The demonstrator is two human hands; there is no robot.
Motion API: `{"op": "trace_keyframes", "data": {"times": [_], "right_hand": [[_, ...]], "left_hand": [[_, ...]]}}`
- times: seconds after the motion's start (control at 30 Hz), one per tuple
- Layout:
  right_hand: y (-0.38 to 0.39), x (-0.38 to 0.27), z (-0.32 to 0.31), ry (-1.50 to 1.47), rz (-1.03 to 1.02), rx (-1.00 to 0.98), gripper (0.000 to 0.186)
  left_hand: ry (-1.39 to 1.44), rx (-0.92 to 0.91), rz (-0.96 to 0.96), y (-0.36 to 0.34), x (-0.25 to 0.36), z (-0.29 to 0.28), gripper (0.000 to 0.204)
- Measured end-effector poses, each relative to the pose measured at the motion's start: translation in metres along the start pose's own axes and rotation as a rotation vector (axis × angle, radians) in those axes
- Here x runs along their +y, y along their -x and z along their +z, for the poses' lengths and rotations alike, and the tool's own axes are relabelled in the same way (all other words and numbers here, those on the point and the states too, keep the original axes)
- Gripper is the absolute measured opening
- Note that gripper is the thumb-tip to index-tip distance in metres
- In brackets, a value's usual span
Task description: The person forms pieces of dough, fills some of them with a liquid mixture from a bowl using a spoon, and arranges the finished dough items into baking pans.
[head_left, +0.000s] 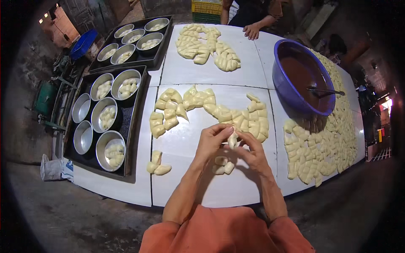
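Observation:
Between my two hands, over the near middle of the white table (177, 192), is a small piece of pale dough (232, 141). My left hand (212, 141) pinches its upper end between thumb and fingers. Closed on the same piece from the other side is my right hand (253, 155), its lower fingers partly spread. Just below them a few shaped dough pieces (228, 168) lie together, partly in shadow. Beyond my fingertips stretches a curved band of cut dough pieces (230, 114). Three more dough pieces (157, 163) rest to the left of my left forearm.
Round metal pans (110, 150), several holding dough, stand in black trays (130, 172) on the left. A purple basin (282, 90) of brown filling with a spoon (325, 90) sits at right, beside many dough pieces (314, 154). Across the table, another person's hand (252, 31) rests near more dough (194, 44).

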State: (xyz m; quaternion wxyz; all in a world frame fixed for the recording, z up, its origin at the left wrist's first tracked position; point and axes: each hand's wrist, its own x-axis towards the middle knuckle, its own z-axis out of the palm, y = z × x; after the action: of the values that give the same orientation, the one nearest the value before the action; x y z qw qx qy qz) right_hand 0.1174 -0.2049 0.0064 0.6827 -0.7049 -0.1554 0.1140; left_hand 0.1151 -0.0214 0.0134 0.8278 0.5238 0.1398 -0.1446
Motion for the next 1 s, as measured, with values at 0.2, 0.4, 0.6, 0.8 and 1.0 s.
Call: {"op": "trace_keyframes", "data": {"times": [0.2, 0.4, 0.6, 0.8, 1.0], "right_hand": [[-0.008, 0.007, 0.016, 0.209, -0.326, 0.177, 0.011], [-0.017, 0.014, 0.047, 0.135, -0.391, 0.436, 0.013], [-0.017, 0.008, 0.045, 0.277, -0.126, 0.197, 0.015], [-0.004, -0.022, 0.033, 0.211, -0.075, -0.249, 0.026], [-0.024, 0.006, 0.036, 0.874, -0.363, -0.684, 0.023]], "left_hand": [[-0.028, -0.007, 0.151, 0.023, -0.003, 0.005, 0.027], [-0.037, 0.038, 0.155, 0.029, -0.019, 0.000, 0.024], [-0.121, 0.096, 0.252, 0.043, -0.024, -0.009, 0.025], [-0.052, 0.139, 0.067, 0.071, -0.017, -0.036, 0.032], [-0.335, 0.477, 0.138, 0.098, -0.053, -0.068, 0.043]]}}
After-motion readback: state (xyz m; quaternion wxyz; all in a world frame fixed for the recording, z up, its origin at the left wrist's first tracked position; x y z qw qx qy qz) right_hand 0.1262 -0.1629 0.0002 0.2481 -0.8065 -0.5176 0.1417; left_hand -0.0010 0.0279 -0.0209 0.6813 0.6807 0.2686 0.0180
